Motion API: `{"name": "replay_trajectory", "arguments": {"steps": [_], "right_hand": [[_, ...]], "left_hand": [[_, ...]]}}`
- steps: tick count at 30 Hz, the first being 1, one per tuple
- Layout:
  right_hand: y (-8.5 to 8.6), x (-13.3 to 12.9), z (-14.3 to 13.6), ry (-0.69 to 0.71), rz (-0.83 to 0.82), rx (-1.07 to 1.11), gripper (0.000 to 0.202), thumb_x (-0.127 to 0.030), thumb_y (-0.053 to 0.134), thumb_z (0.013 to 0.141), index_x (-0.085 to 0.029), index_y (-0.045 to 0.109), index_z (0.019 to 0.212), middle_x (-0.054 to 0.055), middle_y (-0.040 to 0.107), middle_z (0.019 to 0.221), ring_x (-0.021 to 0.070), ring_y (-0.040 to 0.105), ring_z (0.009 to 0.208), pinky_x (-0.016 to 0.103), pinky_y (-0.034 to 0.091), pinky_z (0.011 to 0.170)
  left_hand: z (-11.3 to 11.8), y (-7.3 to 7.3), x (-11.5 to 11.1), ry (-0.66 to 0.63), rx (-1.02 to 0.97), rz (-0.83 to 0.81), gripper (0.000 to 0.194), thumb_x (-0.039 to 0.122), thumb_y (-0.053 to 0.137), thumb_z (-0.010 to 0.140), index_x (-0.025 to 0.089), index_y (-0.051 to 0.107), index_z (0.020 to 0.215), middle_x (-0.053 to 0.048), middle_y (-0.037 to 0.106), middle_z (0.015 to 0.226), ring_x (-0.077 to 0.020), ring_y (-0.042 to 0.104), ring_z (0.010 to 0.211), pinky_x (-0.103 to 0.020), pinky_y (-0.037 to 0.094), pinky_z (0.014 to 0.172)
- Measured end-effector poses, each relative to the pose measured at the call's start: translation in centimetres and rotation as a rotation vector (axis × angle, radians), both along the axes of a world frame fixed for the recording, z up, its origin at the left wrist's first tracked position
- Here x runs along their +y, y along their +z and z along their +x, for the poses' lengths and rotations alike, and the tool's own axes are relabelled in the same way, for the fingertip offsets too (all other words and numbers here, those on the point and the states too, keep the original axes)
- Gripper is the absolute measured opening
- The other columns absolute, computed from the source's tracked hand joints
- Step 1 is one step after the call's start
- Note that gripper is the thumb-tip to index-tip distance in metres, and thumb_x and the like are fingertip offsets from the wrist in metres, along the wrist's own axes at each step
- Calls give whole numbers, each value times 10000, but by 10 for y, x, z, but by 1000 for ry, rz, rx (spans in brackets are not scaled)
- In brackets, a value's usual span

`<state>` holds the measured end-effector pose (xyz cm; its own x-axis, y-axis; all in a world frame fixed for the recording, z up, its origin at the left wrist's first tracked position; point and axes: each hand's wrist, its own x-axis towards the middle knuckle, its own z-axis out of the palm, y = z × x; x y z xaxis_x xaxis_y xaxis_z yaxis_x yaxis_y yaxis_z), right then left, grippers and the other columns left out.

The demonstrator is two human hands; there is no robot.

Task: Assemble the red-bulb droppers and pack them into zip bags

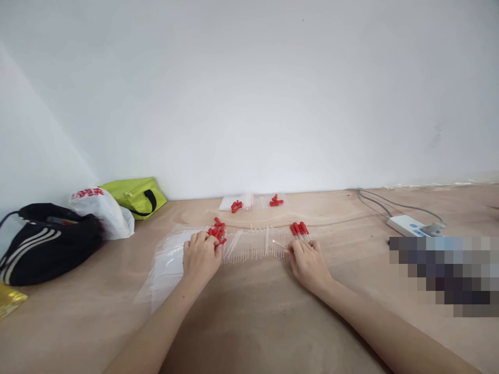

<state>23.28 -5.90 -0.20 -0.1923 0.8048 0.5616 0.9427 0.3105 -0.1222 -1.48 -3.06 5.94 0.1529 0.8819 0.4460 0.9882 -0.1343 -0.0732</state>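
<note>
My left hand (pixel 200 257) is closed, with a red dropper bulb (pixel 221 242) at its fingertips. A small heap of red bulbs (pixel 217 227) lies just beyond those fingers. Between my hands stretches a row of thin clear dropper tubes (pixel 251 245), side by side on the table. My right hand (pixel 310 264) is pinched on one clear dropper tube (pixel 279 244), which slants left over the end of the row. Several droppers with red bulbs fitted (pixel 299 228) lie just past my right knuckles. Both palms are hidden.
Clear zip bags (pixel 167 265) lie under and left of my left hand. Near the wall are more red bulbs (pixel 236 206) on plastic bags. A black bag (pixel 50 244), white plastic bag (pixel 101 210) and green pouch (pixel 134 196) sit left; a power strip (pixel 407 225) lies right.
</note>
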Motion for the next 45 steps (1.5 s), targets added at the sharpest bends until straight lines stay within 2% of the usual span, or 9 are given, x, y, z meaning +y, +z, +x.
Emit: {"name": "replay_trajectory", "arguments": {"steps": [4, 7, 11, 16, 21, 26, 37, 45], "right_hand": [[-5, -15, 6, 193, -3, 69, 259, -175, 296, 886, -172, 553, 858, 51, 615, 776, 158, 532, 711, 306, 257, 721], [-4, -20, 7, 279, -38, 75, 284, -121, 318, 866, -205, 558, 991, 48, 615, 859, 148, 535, 778, 304, 253, 750], [0, -21, 4, 307, -82, 81, 288, -92, 339, 848, -214, 577, 954, 35, 604, 843, 150, 522, 777, 312, 249, 761], [3, -20, 1, 333, -125, 117, 236, -128, 346, 862, -194, 569, 905, 35, 596, 841, 147, 521, 793, 319, 246, 778], [2, -20, 1, 353, -106, 145, 220, -146, 339, 873, -190, 555, 876, 24, 595, 811, 138, 520, 773, 327, 240, 790], [2, -21, 1, 370, -76, 150, 223, -138, 332, 868, -187, 550, 864, 23, 592, 797, 135, 517, 756, 328, 241, 784], [0, -19, 3, 438, -78, 130, 228, -134, 355, 859, -210, 569, 883, 6, 598, 800, 120, 523, 737, 319, 227, 787], [3, -17, 6, 503, -116, 118, 294, -66, 353, 820, -229, 591, 880, 5, 597, 790, 119, 505, 713, 310, 211, 736]], "left_hand": [[26, -2, -20, -406, -145, -3, 80, 183, 522, 739, 180, 594, 705, -47, 547, 775, -215, 500, 780, -337, 396, 702], [43, -12, -36, -570, -177, -116, 68, 142, 512, 728, 177, 555, 690, -37, 535, 782, -195, 507, 746, -319, 406, 672], [52, -27, -43, -594, -269, -242, 86, 86, 478, 708, 171, 484, 707, -30, 520, 763, -171, 504, 687, -288, 415, 614], [53, -43, -37, -627, -456, -331, 79, 158, 529, 748, 181, 454, 736, 1, 522, 710, -153, 505, 655, -268, 424, 603], [51, -47, -34, -620, -549, -339, 164, 188, 529, 791, 170, 533, 954, -20, 561, 784, -170, 542, 746, -286, 443, 672], [49, -46, -34, -665, -609, -292, 167, 220, 449, 850, 154, 598, 884, -34, 556, 784, -153, 550, 726, -262, 444, 665], [47, -45, -32, -765, -542, -234, 212, 258, 426, 876, 156, 595, 798, -32, 589, 744, -162, 523, 725, -272, 411, 672], [46, -53, -33, -829, -425, -155, 274, 292, 384, 900, 167, 593, 774, -35, 590, 718, -169, 502, 719, -300, 381, 679]]}}
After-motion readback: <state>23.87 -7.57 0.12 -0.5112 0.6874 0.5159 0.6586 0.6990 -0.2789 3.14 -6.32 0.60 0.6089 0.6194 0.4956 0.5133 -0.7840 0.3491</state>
